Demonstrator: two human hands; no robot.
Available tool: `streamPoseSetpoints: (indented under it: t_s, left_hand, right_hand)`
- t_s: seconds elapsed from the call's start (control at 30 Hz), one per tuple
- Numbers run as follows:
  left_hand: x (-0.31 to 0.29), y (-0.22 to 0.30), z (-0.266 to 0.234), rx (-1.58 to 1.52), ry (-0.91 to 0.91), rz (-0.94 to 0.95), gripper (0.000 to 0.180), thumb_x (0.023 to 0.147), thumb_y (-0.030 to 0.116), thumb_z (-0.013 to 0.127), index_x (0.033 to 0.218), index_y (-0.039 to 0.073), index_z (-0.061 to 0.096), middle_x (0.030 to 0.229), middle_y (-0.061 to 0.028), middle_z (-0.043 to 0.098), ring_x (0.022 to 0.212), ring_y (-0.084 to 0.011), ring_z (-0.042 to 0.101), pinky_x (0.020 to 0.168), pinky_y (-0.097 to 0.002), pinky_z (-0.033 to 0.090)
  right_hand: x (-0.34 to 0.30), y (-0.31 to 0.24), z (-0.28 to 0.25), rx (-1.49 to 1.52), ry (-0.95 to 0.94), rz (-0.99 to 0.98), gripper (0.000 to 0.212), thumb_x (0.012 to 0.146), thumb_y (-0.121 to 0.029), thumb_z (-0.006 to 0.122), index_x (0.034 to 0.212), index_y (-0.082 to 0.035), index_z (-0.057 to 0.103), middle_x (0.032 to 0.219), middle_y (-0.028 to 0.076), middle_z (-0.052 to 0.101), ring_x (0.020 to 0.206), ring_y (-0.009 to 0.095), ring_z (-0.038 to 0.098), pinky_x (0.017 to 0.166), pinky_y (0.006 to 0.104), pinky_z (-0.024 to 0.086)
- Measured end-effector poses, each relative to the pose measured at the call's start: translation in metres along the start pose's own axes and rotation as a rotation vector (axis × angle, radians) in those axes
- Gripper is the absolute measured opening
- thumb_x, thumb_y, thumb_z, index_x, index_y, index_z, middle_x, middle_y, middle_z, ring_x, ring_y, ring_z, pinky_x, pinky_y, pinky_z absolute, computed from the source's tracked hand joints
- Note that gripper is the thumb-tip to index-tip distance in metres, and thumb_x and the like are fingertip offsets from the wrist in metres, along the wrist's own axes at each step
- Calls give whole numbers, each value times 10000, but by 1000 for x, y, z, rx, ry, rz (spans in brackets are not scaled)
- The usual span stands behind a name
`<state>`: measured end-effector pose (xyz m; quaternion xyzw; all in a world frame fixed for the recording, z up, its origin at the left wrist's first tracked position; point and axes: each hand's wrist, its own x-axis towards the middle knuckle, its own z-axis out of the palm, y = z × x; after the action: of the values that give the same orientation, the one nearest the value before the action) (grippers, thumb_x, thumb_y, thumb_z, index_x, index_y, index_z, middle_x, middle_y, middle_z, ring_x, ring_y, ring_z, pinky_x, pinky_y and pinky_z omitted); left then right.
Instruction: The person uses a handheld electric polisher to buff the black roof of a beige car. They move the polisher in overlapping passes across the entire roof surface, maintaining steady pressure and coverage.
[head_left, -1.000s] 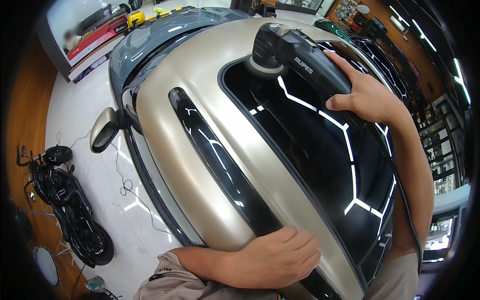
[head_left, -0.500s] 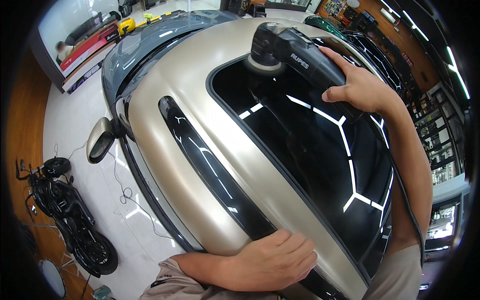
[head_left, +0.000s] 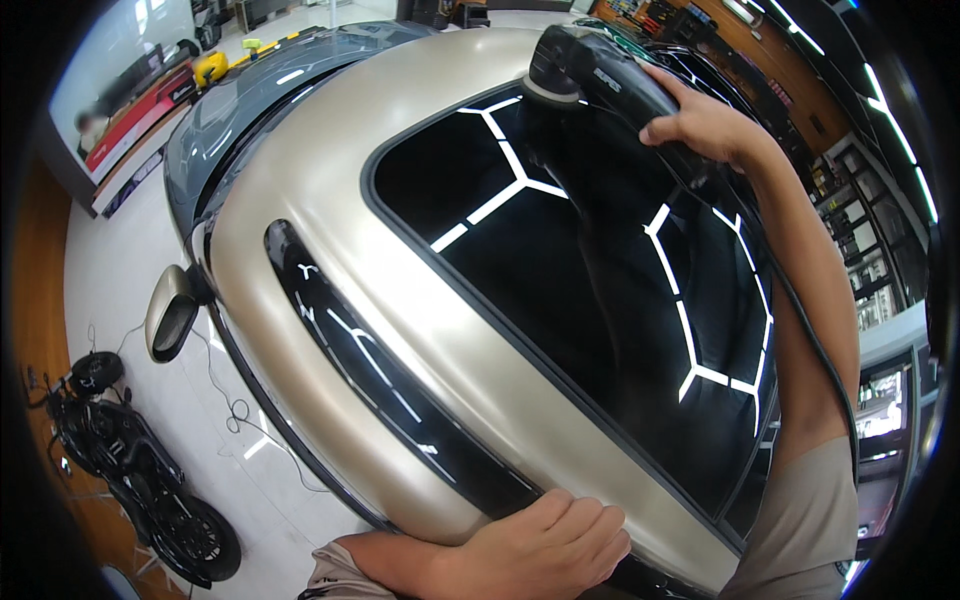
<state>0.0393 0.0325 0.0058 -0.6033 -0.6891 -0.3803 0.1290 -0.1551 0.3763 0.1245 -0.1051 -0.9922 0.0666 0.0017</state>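
Observation:
My right hand [head_left: 700, 125] is closed around the body of a black electric polisher [head_left: 625, 85], my arm stretched out far to the right. Its round pad [head_left: 552, 95] sits at the far edge of the glossy black glass roof panel [head_left: 580, 270] of a satin champagne-coloured car. From the tool a black cord [head_left: 815, 340] runs back along my right forearm. Near me, my left hand [head_left: 560, 545] rests with curled fingers on the car roof, over the near end of a glossy black strip [head_left: 390, 375]. Whatever lies under those fingers is hidden.
A side mirror [head_left: 172, 315] juts out at the left. Beyond it a black motorcycle [head_left: 145, 470] stands on the pale tiled floor, where a thin cable [head_left: 237, 415] lies looped. Another grey-blue car [head_left: 250, 95] is at the far left. Shelves [head_left: 880, 260] line the right side.
The polisher has moved right along the far edge of the glass, away from its left corner. My view has shifted a little. My left hand stays on the roof, fingers still curled.

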Motion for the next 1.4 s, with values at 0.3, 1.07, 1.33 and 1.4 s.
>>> streamPoseSetpoints:
  t_s: [0.3, 1.07, 1.33, 1.4]
  left_hand:
    - [-9, 9, 23, -43, 58, -17, 130, 827, 233, 632, 755, 152, 559, 781, -15, 476, 739, -166, 504, 711, -302, 406]
    - [-28, 7, 20, -19, 178, 58, 137, 808, 280, 594, 754, 153, 591, 840, -16, 545, 838, -184, 537, 744, -332, 394]
    - [-7, -7, 7, -20, 50, 10, 136, 775, 280, 612, 729, 167, 552, 794, -2, 499, 789, -165, 521, 691, -309, 381]
    - [0, -9, 0, -23, 35, 23, 134, 774, 253, 643, 748, 151, 559, 795, -10, 502, 778, -164, 527, 689, -316, 400]
  right_hand:
    - [66, 71, -3, -51, 52, 94, 1050, 697, -419, 781, 1627, -233, 330, 1382, 255, 599, 1259, 394, 587, 1043, 478, 449]
    - [89, 160, -21, 83, 90, 263, 1058, 654, -253, 723, 1607, -28, 324, 1300, 246, 626, 1099, 324, 624, 996, 362, 461]
    - [56, 159, -15, 285, -19, 226, 1112, 648, -297, 766, 1642, -144, 290, 1421, 216, 548, 1243, 313, 549, 1099, 416, 385]
    - [63, 134, -17, 203, -17, 255, 1088, 710, -369, 778, 1645, -153, 264, 1510, 252, 488, 1363, 366, 489, 1112, 486, 388]
